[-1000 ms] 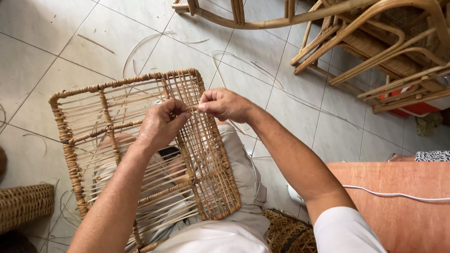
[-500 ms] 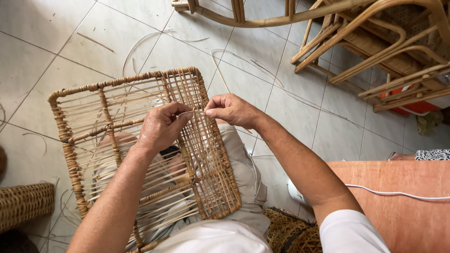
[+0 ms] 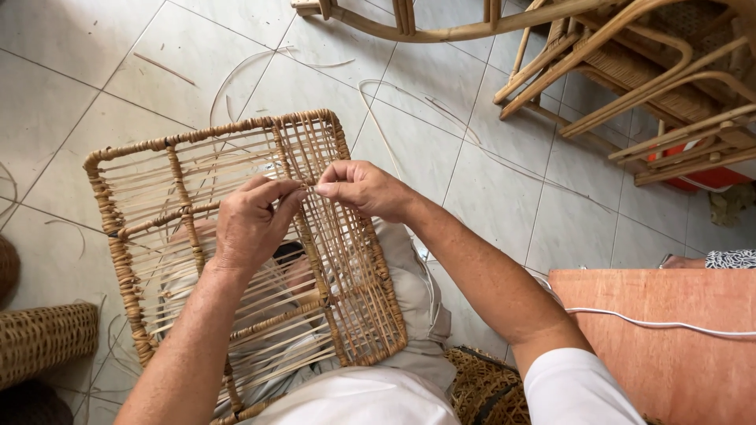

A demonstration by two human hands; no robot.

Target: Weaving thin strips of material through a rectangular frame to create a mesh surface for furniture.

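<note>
- A rectangular tan woven rattan frame panel rests on the seated person's lap.
- The left hand and right hand, fingertips almost meeting, each pinch a thin cane strand.
- The right section looks densely woven; the left and middle stay sparse.

Rattan, tile and plywood

The woven rattan panel is matt, tan cane with rough wrapped edges; the floor is smooth, pale, faintly glossy tile; the board looks like matt reddish plywood; the chair frames are smooth bent cane.
</note>
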